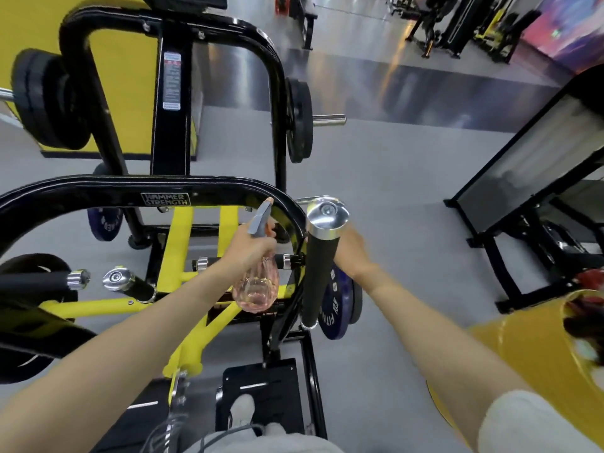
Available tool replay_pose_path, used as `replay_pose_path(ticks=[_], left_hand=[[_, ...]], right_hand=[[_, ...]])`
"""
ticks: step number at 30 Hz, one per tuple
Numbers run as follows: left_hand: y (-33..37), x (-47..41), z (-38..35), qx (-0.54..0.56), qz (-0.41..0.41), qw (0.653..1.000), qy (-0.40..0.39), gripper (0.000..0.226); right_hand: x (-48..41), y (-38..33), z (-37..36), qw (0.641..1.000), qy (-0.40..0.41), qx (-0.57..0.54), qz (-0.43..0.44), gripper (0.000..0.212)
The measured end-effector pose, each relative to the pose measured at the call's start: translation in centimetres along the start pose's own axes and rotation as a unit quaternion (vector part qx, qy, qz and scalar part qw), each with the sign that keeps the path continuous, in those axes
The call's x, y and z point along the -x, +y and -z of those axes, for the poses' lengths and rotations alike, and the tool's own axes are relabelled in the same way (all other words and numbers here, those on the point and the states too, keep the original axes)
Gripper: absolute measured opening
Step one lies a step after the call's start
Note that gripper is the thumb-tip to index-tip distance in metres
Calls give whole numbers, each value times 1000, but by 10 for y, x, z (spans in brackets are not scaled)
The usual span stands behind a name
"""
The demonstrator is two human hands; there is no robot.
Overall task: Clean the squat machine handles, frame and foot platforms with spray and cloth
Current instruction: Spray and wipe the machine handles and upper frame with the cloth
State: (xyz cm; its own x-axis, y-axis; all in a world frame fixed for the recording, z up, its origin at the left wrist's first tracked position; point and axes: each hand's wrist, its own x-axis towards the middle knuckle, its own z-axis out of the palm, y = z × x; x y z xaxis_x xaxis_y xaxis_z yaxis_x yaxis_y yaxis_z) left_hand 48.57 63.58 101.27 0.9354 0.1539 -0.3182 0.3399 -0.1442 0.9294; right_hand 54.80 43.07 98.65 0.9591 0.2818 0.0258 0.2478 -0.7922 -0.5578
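Trousers [261, 443] of soft grey cloth fill the bottom edge, and a pale shoe [242, 410] stands on the flat, matte black foot platform [277, 384], which lies below and nearer than the upright handle [318, 279], a long round grip in dull black topped by a polished chrome cap [327, 213]. Just left of that handle the left hand [248, 248] grips the neck of the spray bottle [256, 289], fingers curled under its grey plastic trigger head; the bottle's body is clear pink, ribbed and bulbous, hanging below the fist. Just right of the handle and partly behind it, the right hand [351, 250] is blurred and its fingers are hidden, so I cannot tell whether it is wide, closed or holding anything. Left of the handle run glossy yellow frame tubes [176, 243]; just right of its foot leans a round blue weight plate [338, 305] with white lettering too cut off to read. Beyond the handle, arching leftward, a shiny black curved bar [81, 188] carries a badge [166, 199] reading "HAMMER STRENGTH". Farther past the handle and up-left, a black post [171, 142] bears a white label [172, 81], its print too small to read, flanked by black weight plates [49, 99].
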Motion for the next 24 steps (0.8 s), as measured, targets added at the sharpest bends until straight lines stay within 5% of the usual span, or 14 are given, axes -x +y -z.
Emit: replay_pose_path(ticks=[4,9,14,18,24], left_hand=[[-3,1,-7,-15,7,1000,5,24],[-13,5,-21,-15,11,1000,0,14],[-14,15,-30,-44,-8,999,-4,14],[-23,25,-28,-19,1,1000,8,31],[-38,50,-18,3,43,998,47,31]], right_hand=[[4,12,-17,1000,-7,12,-12,35],[23,19,-21,997,22,-53,-57,53],[66,13,-23,990,40,-101,-90,30],[102,28,-36,987,-101,-18,-124,31],[125,43,-54,954,-91,-154,-241,22]])
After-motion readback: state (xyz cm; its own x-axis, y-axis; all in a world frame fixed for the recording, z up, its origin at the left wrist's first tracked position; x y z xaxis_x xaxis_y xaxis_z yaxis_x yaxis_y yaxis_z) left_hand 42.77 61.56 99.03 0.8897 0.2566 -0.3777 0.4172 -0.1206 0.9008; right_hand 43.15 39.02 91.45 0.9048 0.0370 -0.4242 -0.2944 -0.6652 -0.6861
